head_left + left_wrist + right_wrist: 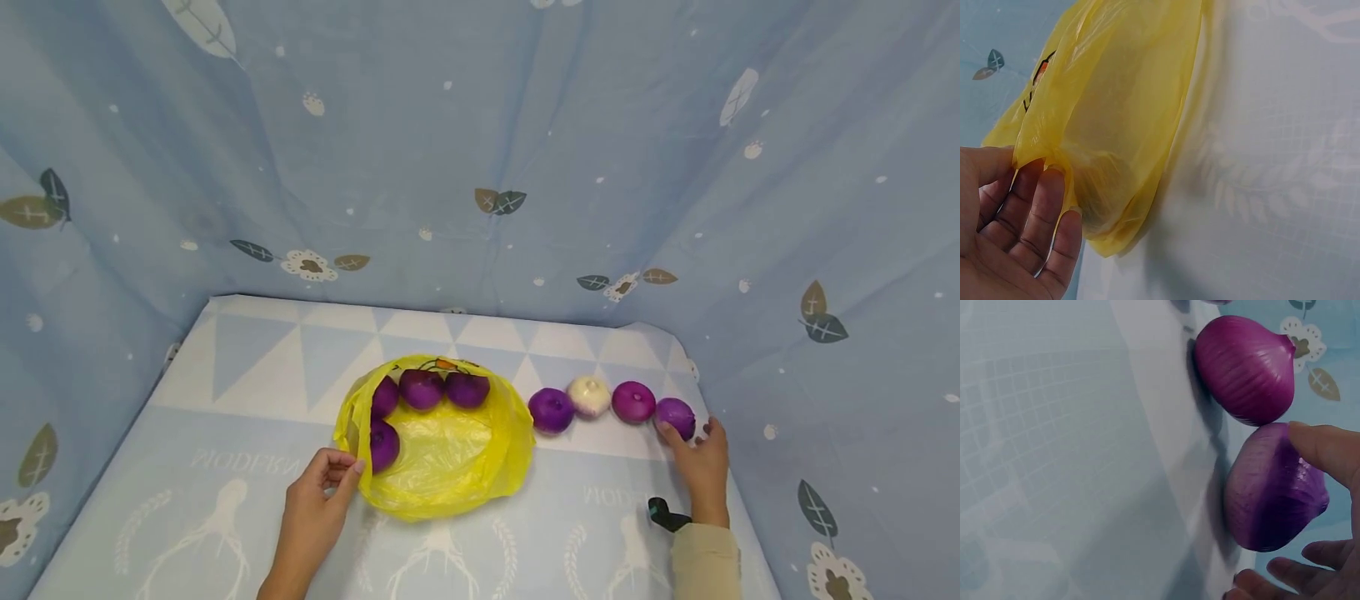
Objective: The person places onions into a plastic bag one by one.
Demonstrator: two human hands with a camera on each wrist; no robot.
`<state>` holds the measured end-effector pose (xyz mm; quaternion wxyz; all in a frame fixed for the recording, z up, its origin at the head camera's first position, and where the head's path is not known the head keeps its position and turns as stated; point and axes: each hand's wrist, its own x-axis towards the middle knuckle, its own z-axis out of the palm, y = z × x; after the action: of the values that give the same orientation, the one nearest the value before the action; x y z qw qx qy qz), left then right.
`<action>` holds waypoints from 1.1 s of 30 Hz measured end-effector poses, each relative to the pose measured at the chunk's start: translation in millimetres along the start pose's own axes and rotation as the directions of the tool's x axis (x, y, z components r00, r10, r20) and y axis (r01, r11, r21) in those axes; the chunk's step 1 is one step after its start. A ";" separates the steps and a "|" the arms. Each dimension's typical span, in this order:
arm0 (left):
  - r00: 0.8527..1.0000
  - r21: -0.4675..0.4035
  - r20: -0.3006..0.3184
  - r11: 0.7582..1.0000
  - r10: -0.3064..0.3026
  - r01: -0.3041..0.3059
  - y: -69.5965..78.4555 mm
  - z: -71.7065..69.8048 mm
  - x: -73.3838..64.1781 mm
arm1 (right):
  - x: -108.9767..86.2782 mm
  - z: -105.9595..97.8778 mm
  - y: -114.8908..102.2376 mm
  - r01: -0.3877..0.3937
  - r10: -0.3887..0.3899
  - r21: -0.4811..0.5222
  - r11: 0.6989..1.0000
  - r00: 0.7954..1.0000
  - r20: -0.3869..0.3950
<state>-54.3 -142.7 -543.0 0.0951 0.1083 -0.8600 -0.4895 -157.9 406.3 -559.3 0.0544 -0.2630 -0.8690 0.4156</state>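
My left hand (pixel 315 508) pinches the near-left rim of a yellow plastic bag (pixel 450 500) between thumb and fingers; in the left wrist view the thin film (pixel 1129 81) is gathered at the fingertips. The bag's mouth gapes, showing several purple onions (pixel 422 389) inside along its left and back. At the right end of a row on the table, my right hand (pixel 703 471) is at a purple onion (pixel 676 417). Its thumb touches that onion (pixel 1272 494), while the other fingers are spread just off its far side.
Leftward in the row lie a magenta onion (pixel 633 402), a white onion (pixel 588 397) and another purple onion (pixel 551 411) beside the bag. A patterned cloth covers the table (pixel 255 433). Blue printed curtains (pixel 420 150) hang behind and at both sides.
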 end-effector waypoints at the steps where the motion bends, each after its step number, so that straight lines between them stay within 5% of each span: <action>1: 1.000 -0.001 -0.001 1.000 0.001 -0.001 -0.5 0.6 -0.3 | 1.2 0.2 1.6 -0.006 0.006 0.005 1.000 1.000 0.003; 33: 1.000 -0.028 0.001 0.999 0.016 -0.016 -2.6 0.0 -0.4 | -5.8 15.5 15.1 -0.077 0.081 0.060 0.995 0.995 -0.065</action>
<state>-53.7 -143.8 -545.3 0.1002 0.0997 -0.8541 -0.5006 -151.5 400.5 -579.9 0.0747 -0.3095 -0.8432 0.4332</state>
